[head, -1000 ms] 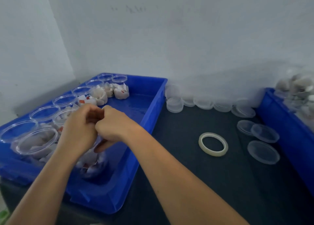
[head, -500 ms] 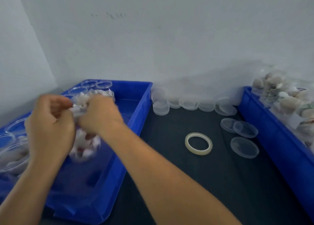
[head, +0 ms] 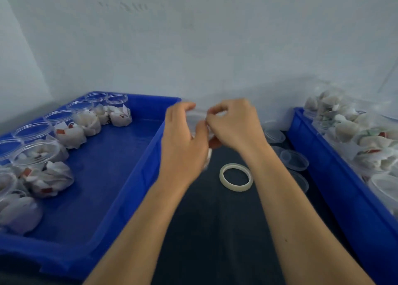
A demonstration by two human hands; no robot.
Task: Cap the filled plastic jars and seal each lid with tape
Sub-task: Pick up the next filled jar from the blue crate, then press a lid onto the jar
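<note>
Both hands hold one clear filled jar (head: 199,121) in the air above the dark table, just right of the left blue bin (head: 120,177). My left hand (head: 183,142) wraps its side from the left. My right hand (head: 234,125) pinches at its top rim with curled fingers. The jar is blurred and mostly hidden by the hands. A roll of clear tape (head: 236,177) lies flat on the table under my right wrist. Loose clear lids (head: 294,158) lie to the right of the tape.
The left blue bin holds several open jars (head: 38,153) filled with white wrapped pieces along its left side. A second blue bin (head: 336,177) at the right holds several filled jars (head: 349,132). Stacks of lids (head: 274,135) sit by the wall.
The hands lifted the jar out of the left bin and carried it right, over the table near the tape. The view turned right with them.
</note>
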